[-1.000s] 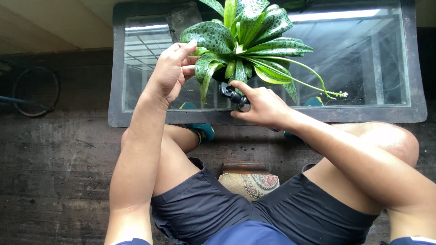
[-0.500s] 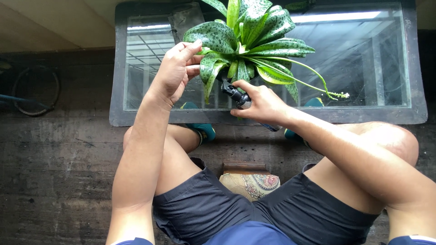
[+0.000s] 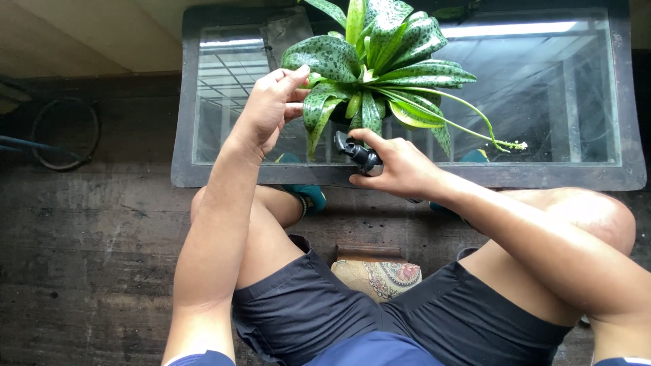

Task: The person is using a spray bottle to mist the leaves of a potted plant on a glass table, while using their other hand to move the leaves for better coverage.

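1. One view only, the head camera, looking down: both hands are working at a spotted-leaf plant point(image 3: 373, 61) standing on a glass-topped desk point(image 3: 542, 95).
2. The left hand point(image 3: 271, 108) is pinching a leaf point(image 3: 322, 54) between thumb and forefinger, the other fingers loosely curled beside it.
3. The right hand point(image 3: 400, 166) is closing around a small spray bottle point(image 3: 359, 154), its black nozzle pointing up into the foliage from below.
4. The plant is sitting just beyond both hands: the left hand is touching its near-left leaves, and the nozzle is lying just under the lower leaves, between the two hands.
5. Risk, as I judge it: pulling too hard on the pinched leaf could be creasing or tearing it, or tipping the pot, which is hidden under the foliage.
6. Another risk: the nozzle is sitting so close that it could be poking the leaves or snagging the long thin stalk point(image 3: 475, 122) arching off to the right.
7. Spray could also be landing on the glass, leaving it wet.
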